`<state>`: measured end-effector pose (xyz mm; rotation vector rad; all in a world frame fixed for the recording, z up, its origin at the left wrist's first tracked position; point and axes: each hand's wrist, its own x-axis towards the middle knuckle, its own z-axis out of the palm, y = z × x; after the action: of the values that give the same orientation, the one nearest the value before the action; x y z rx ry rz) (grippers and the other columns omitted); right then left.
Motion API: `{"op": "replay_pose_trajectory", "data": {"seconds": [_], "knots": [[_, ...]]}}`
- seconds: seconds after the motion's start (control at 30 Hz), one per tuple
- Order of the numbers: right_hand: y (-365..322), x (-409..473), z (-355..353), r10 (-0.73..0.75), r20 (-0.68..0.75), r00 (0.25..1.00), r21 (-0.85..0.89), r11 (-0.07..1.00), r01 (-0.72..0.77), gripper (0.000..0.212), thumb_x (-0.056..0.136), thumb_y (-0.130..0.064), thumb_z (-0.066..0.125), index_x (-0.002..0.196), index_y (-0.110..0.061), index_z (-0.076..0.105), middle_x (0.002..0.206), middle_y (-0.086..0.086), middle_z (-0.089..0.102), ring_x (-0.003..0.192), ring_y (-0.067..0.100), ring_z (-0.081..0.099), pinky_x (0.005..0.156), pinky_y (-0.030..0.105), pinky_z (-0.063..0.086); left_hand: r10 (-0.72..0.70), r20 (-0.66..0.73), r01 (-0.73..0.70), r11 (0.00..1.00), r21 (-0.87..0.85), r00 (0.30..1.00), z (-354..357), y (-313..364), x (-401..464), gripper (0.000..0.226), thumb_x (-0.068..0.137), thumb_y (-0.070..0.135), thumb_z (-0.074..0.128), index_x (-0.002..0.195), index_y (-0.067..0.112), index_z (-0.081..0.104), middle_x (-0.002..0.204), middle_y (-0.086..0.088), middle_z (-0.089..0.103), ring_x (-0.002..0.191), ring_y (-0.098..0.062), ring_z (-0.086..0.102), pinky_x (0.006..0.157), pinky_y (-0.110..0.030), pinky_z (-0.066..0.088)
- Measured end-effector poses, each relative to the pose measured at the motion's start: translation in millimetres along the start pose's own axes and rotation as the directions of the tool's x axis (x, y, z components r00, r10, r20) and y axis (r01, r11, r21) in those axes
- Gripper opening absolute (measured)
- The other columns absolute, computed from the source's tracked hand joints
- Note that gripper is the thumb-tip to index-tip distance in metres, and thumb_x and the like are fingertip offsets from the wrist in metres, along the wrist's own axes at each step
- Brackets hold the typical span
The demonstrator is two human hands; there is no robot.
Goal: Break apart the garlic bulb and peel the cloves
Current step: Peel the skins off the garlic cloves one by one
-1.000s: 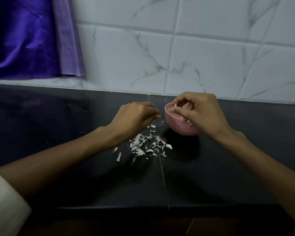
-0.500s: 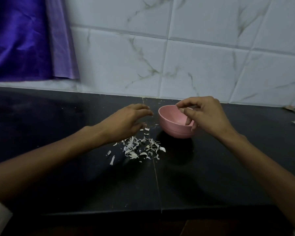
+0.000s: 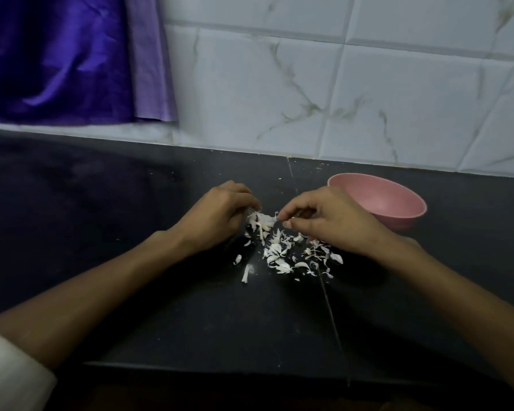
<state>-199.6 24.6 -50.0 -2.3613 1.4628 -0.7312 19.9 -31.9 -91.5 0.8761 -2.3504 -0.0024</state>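
Observation:
A scatter of white garlic skins (image 3: 291, 256) lies on the black counter (image 3: 190, 307). My left hand (image 3: 220, 213) has its fingers curled round a white garlic piece (image 3: 260, 221) just above the skins. My right hand (image 3: 330, 222) is close to its right, with thumb and forefinger pinching at the papery skin that sticks out of the piece. A pink bowl (image 3: 380, 201) stands on the counter right behind my right hand; what it holds is hidden from here.
A white marbled tile wall (image 3: 339, 99) rises behind the counter. A purple cloth (image 3: 66, 60) hangs at the back left. The counter's front edge (image 3: 220, 366) runs below my forearms. A white sleeve (image 3: 9, 378) shows at the bottom left.
My right hand has left the pink bowl and come left to the garlic piece. My left hand has curled round that piece. The view has shifted left.

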Motion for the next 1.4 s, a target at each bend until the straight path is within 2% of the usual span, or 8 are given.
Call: {"op": "replay_pose_trajectory", "data": {"seconds": [0.17, 0.3, 0.57, 0.67, 0.8, 0.93, 1.03, 1.4], "knots": [[-1.1, 17.6, 15.6, 0.003, 0.045, 0.999, -0.11, 0.994, 0.002, 0.013, 0.089, -0.015, 0.071, 0.1, -0.018, 0.077, 0.082, -0.012, 0.071, 0.061, -0.011, 0.06, 0.063, 0.005, 0.045, -0.004, -0.033, 0.004, 1.0, -0.011, 0.999, -1.6, -0.8, -0.1, 0.028, 0.085, -0.003, 0.053, 0.101, 0.008, 0.074, 0.102, -0.006, 0.069, 0.097, -0.024, 0.061, 0.082, -0.034, 0.049], [-0.3, 25.3, 26.8, 0.003, 0.069, 0.998, -0.269, 0.963, 0.016, 0.017, 0.089, -0.019, 0.068, 0.104, -0.021, 0.076, 0.098, -0.006, 0.073, 0.082, 0.006, 0.065, 0.083, 0.036, 0.055, 0.006, -0.023, -0.007, 0.999, -0.033, 1.0, 0.9, 1.2, -0.5, 0.03, 0.084, 0.008, 0.05, 0.1, 0.009, 0.074, 0.1, -0.005, 0.069, 0.094, -0.021, 0.06, 0.08, -0.033, 0.049], [4.2, 21.5, 31.3, -0.055, 0.009, 0.998, -0.382, 0.923, 0.054, 0.017, 0.092, -0.021, 0.063, 0.103, -0.023, 0.076, 0.096, -0.006, 0.071, 0.087, 0.015, 0.065, 0.072, 0.03, 0.048, 0.007, -0.055, -0.01, 0.999, -0.049, 0.998, 5.3, -0.6, -0.4, 0.023, 0.088, 0.005, 0.059, 0.104, 0.011, 0.073, 0.098, -0.002, 0.07, 0.086, -0.011, 0.056, 0.076, -0.022, 0.045], [11.1, 16.5, 20.7, -0.004, -0.077, 0.997, -0.134, 0.991, -0.006, 0.01, 0.088, -0.017, 0.071, 0.096, -0.017, 0.077, 0.074, -0.015, 0.069, 0.067, 0.0, 0.061, 0.065, 0.022, 0.051, -0.113, -0.081, 0.096, 0.976, -0.195, 0.99, 4.9, 5.7, 0.1, 0.02, 0.09, 0.007, 0.066, 0.107, 0.014, 0.073, 0.098, 0.004, 0.072, 0.082, -0.003, 0.06, 0.075, -0.011, 0.044], [14.4, 2.7, 7.3, 0.148, -0.033, 0.988, 0.426, 0.897, -0.12, 0.008, 0.087, -0.009, 0.071, 0.093, -0.01, 0.076, 0.064, -0.003, 0.068, 0.059, 0.006, 0.062, 0.046, 0.021, 0.05, -0.319, 0.066, 0.286, 0.718, -0.635, 0.946, 1.6, 18.5, 2.0, 0.017, 0.084, 0.016, 0.072, 0.1, 0.012, 0.075, 0.092, -0.003, 0.076, 0.086, -0.014, 0.069, 0.082, -0.03, 0.056], [17.7, -6.8, 9.4, 0.196, 0.062, 0.979, 0.651, 0.735, -0.189, 0.011, 0.081, -0.011, 0.072, 0.091, -0.008, 0.075, 0.073, 0.006, 0.068, 0.061, 0.014, 0.062, 0.047, 0.023, 0.051, -0.366, 0.179, 0.352, 0.49, -0.798, 0.913, 1.8, 26.4, 1.0, 0.025, 0.075, 0.015, 0.074, 0.095, 0.001, 0.074, 0.09, -0.023, 0.071, 0.073, -0.024, 0.064, 0.07, -0.033, 0.057], [18.5, -9.1, 12.5, 0.207, 0.107, 0.973, 0.702, 0.677, -0.221, 0.024, 0.071, -0.021, 0.074, 0.092, -0.009, 0.076, 0.075, 0.013, 0.066, 0.062, 0.02, 0.061, 0.049, 0.023, 0.052, -0.37, 0.233, 0.374, 0.374, -0.849, 0.899, 3.8, 31.8, -1.0, 0.023, 0.077, 0.005, 0.071, 0.099, -0.003, 0.07, 0.075, -0.012, 0.07, 0.063, -0.017, 0.065, 0.063, -0.03, 0.059], [16.4, -15.3, 20.7, 0.169, 0.22, 0.961, 0.819, 0.504, -0.276, 0.03, 0.084, -0.023, 0.065, 0.102, 0.001, 0.069, 0.091, 0.016, 0.07, 0.069, 0.018, 0.065, 0.056, 0.028, 0.056, -0.359, 0.095, 0.292, 0.548, -0.784, 0.928, 3.9, 37.4, -2.0, 0.021, 0.07, 0.012, 0.076, 0.086, -0.003, 0.072, 0.069, -0.016, 0.068, 0.051, -0.016, 0.06, 0.051, -0.024, 0.054]]}}
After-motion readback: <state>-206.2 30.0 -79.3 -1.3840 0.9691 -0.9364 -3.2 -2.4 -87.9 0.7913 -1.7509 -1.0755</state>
